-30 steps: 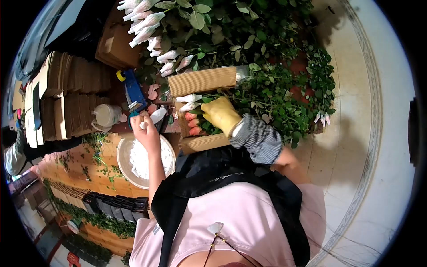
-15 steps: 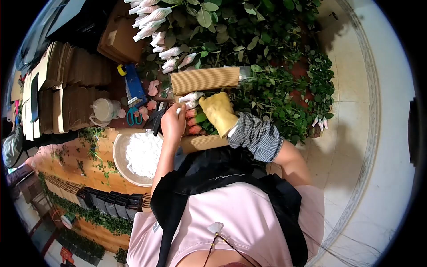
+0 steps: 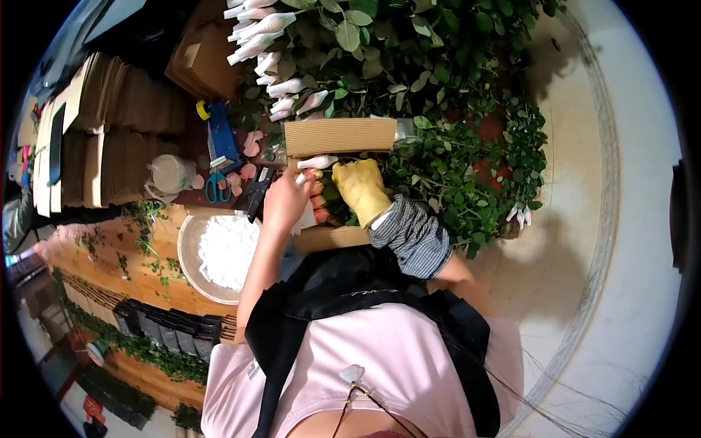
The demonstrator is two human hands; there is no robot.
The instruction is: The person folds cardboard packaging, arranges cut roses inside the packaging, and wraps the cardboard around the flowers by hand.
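Observation:
My left hand is bare, its fingers pinched on a small white foam net beside the coral roses. The roses lie in a row inside a corrugated cardboard wrap. Above them in the wrap lies a rosebud in a white net. My right hand, in a yellow glove, is curled just right of the rose heads. What its fingers hold is hidden. Leafy stems extend to the right from the wrap.
Net-covered rosebuds lie at the top. Left of the wrap are black-handled scissors, teal scissors, a blue tape dispenser and a plastic cup. Cardboard stacks stand farther left. White nets fill a bowl.
The lower of two net-covered buds in the wrap no longer shows beside my left hand, which has moved slightly toward the roses. My gloved hand stays near the stems. The whole view has shifted slightly.

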